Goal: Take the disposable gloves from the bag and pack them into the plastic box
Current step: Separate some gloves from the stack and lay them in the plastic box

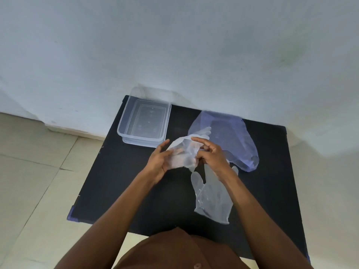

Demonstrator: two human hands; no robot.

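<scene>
Both hands hold one crumpled clear disposable glove (183, 152) above the middle of the black table (120, 181). My left hand (159, 162) grips its left side and my right hand (208, 152) pinches its right side. A second clear glove (212, 199) lies flat on the table under my right forearm. The bluish transparent bag (231, 136) lies at the back right, with pale glove fingers showing at its left edge. The clear plastic box (144, 123) stands open at the back left, with nothing visible inside.
A white wall rises just behind the table. The box's clear lid (139, 92) leans between the box and the wall. Beige floor tiles (33, 171) lie to the left. My brown shirt fills the bottom edge.
</scene>
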